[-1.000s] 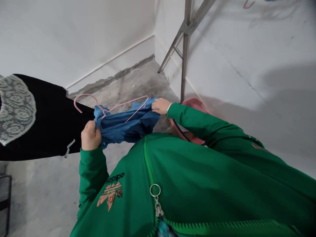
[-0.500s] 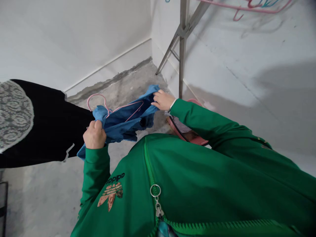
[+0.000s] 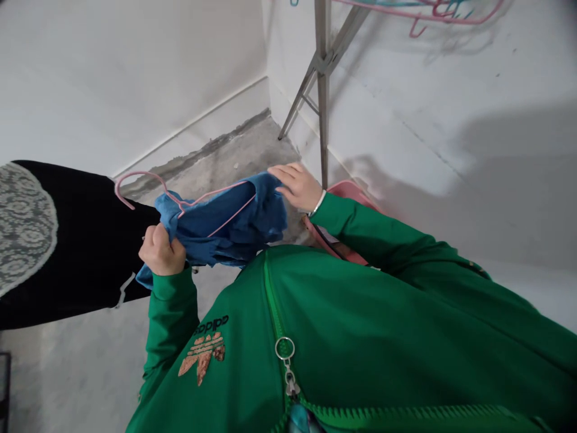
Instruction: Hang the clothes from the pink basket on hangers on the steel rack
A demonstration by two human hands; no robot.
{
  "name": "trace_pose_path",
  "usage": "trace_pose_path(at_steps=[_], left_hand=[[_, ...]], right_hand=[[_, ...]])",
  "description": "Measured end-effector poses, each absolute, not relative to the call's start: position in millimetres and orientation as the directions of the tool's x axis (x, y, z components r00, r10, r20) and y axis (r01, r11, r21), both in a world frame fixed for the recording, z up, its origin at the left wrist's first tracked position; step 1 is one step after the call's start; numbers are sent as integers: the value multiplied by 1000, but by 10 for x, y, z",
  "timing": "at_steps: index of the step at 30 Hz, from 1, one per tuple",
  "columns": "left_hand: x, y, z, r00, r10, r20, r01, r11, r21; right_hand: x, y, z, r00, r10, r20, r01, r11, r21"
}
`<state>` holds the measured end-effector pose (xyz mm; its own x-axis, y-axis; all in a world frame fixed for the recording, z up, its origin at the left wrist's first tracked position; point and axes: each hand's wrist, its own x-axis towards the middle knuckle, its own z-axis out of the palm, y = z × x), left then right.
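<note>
A blue garment (image 3: 265, 222) hangs bunched between my hands, with a pink clothes hanger (image 3: 232, 222) lying inside its opening. The hook rises free at the left, and the hanger's right end goes under the cloth. My left hand (image 3: 162, 249) is closed in a fist around the garment's left part, below the hook. At the other end, my right hand (image 3: 301, 186) has its fingers stretched out and slightly apart, touching the upper right edge of the cloth. Folds hide much of the garment's lower side.
At left hangs a black garment (image 3: 90, 240) with a lace panel. A metal rack leg (image 3: 322, 108) stands near the corner, with pink and blue hangers (image 3: 419, 27) above. Behind my right forearm is a pink basin (image 3: 347, 189). White walls meet the concrete floor (image 3: 90, 373).
The hanger has shifted left, its hook standing farther out. Cloth now covers its right end. My right hand's fingers have straightened from their hold on the edge; my left hand moved slightly left.
</note>
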<state>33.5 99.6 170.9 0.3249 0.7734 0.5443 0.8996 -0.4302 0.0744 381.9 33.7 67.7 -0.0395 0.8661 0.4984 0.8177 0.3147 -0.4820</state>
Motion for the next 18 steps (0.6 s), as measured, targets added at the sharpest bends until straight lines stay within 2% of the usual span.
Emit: trace_pose_path(at_steps=[4,7,12,18], left_hand=[[413,984,1699,391,745,540,864,-500,64],[461,938,1665,431,728,534,828,-553,86],[512,872,1550,408,725,556,811,-567,145],[641,873,1368,450,756,476,819,-562,118]], right_hand=[[3885,556,649,-120,891,437,879,300,-372],[3883,620,672,-164,874,458,883,337,-326],[3736,608,870,-165,819,549,858,394,-330],[3362,614,1065,-295,757,583,802,528,-279]])
